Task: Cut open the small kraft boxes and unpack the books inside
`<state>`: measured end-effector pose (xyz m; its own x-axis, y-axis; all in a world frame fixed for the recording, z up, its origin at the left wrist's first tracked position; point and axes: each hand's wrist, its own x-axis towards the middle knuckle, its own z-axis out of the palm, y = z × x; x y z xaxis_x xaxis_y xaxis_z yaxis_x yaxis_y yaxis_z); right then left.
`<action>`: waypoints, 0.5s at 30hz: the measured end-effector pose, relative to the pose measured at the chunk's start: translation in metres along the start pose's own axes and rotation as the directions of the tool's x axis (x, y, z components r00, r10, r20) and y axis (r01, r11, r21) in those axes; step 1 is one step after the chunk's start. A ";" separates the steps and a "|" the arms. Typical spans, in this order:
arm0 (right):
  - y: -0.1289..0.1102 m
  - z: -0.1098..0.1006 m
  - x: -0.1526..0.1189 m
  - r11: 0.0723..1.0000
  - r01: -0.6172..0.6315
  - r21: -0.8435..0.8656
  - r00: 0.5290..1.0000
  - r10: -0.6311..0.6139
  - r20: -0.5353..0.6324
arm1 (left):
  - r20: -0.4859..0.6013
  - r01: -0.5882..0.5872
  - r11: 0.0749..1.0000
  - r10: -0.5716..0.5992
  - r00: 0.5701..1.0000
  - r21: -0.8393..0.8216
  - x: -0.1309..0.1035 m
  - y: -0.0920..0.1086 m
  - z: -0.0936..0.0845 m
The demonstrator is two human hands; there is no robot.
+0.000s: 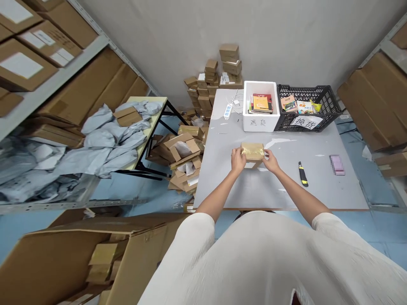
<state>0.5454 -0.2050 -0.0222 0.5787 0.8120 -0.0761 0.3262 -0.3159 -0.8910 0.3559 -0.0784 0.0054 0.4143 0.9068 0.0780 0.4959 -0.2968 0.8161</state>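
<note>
A small cardboard box with shiny tape across it is held between my two hands above the grey table. My left hand grips its left side, and my right hand has its fingers closed on the right side. On the tabletop to the right lies a black and yellow utility knife, apart from my hands. Farther right is a pinkish-purple item, blurred out.
At the table's back stand a white foam box and a black crate, both holding books. A power strip lies left of them. Opened cartons pile up beside the table. Grey parcels cover a side table; a large carton stands lower left.
</note>
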 end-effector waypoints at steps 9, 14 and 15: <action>0.002 -0.008 -0.009 0.994 -0.050 0.102 0.998 0.054 -0.034 | 0.057 0.027 0.986 -0.017 0.998 -0.167 -0.001 0.001 0.014; 0.014 -0.054 -0.017 0.995 -0.054 0.086 0.986 0.067 -0.153 | 0.193 0.017 0.985 0.017 0.981 -0.173 -0.006 0.026 0.051; 0.016 -0.063 -0.019 0.995 -0.057 0.084 0.982 0.071 -0.173 | 0.221 0.001 0.987 0.034 0.975 -0.158 -0.008 0.031 0.057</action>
<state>0.5870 -0.2567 -0.0071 0.7213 0.6900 -0.0606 0.2286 -0.3197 -0.9195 0.4111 -0.1122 -0.0027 0.5894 0.8075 -0.0229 0.3697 -0.2445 0.8964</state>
